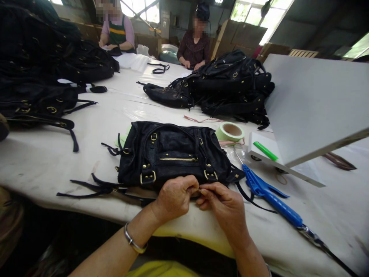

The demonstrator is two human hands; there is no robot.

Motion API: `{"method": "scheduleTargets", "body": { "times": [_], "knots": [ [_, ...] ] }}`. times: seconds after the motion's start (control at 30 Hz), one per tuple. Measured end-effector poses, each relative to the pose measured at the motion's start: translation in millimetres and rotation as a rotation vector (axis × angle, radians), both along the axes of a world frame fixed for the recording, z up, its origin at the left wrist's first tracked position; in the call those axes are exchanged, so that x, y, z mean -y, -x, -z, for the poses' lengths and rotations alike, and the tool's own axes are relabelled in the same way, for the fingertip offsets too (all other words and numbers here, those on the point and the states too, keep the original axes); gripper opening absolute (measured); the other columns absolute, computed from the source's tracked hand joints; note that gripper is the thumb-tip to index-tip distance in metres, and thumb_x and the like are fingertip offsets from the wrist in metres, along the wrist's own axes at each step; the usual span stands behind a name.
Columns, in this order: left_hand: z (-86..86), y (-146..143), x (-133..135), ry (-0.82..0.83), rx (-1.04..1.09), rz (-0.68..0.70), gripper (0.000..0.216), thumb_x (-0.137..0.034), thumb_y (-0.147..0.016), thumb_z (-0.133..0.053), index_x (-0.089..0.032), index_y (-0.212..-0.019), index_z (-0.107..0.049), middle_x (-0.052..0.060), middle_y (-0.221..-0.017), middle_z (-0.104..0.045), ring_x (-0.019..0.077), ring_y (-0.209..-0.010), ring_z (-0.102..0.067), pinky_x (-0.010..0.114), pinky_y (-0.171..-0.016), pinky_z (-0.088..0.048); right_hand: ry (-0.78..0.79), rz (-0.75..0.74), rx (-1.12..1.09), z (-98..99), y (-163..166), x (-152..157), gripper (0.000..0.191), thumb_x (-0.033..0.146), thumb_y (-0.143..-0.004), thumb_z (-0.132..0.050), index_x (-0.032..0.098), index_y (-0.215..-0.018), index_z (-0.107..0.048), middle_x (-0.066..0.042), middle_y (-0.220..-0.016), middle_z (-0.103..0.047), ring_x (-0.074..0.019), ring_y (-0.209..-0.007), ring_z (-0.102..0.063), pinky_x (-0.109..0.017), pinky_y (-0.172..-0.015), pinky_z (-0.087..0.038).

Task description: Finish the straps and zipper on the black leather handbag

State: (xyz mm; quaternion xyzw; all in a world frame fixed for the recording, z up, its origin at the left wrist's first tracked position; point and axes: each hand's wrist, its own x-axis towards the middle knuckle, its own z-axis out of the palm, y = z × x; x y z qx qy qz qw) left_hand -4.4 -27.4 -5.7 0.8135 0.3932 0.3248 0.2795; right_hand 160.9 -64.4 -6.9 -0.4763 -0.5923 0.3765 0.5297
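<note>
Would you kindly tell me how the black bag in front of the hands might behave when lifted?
The black bag would probably sag, as its sides look soft and creased. Its metal-looking buckles may add some weight for its size. The loose straps would likely dangle, since they trail limply across the table.

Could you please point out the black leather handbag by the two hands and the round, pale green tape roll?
Black leather handbag (178,147), head view: front panel.
Tape roll (221,134), head view: outer side.
</note>
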Motion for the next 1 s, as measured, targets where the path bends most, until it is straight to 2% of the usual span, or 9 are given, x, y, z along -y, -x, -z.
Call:
{"method": "scheduleTargets", "body": {
  "times": [0.33, 0.5, 1.0],
  "knots": [
    [2.1, -2.7, 1.2, 0.009, 0.001, -0.013, 0.01, -0.013, -0.084, -0.047, -0.019, -0.079, -0.053, -0.002, -0.074, -0.058, 0.0158, -0.073, -0.055, 0.028, -0.068, -0.034, 0.026, -0.014, -0.017, 3.8, -2.4, 0.3, 0.006, 0.021, -0.089, -0.066, 0.018, -0.089, -0.071, -0.001, -0.066, -0.068, -0.0138, -0.052, -0.065, -0.017, -0.052, -0.058],
    [1.8, -2.6, 1.1, 0.048, 0.044, -0.014, 0.009, -0.014, -0.084, -0.049, -0.02, -0.078, -0.053, -0.002, -0.073, -0.058, 0.015, -0.071, -0.055, 0.027, -0.067, -0.034, 0.045, -0.016, -0.009, 6.7, -3.8, 0.1, 0.006, 0.022, -0.09, -0.066, 0.018, -0.089, -0.071, -0.001, -0.067, -0.068, -0.0138, -0.052, -0.065, -0.018, -0.052, -0.058],
    [0.8, -4.2, 0.0, 0.032, 0.069, -0.031, 0.008, -0.014, -0.082, -0.049, -0.019, -0.077, -0.053, -0.002, -0.072, -0.058, 0.0149, -0.071, -0.054, 0.026, -0.066, -0.033, 0.08, -0.04, -0.013, 8.3, -5.4, -2.1, 0.01, 0.025, -0.091, -0.065, 0.017, -0.087, -0.07, -0.001, -0.067, -0.067, -0.013, -0.052, -0.064, -0.017, -0.053, -0.057]
  ]
}}
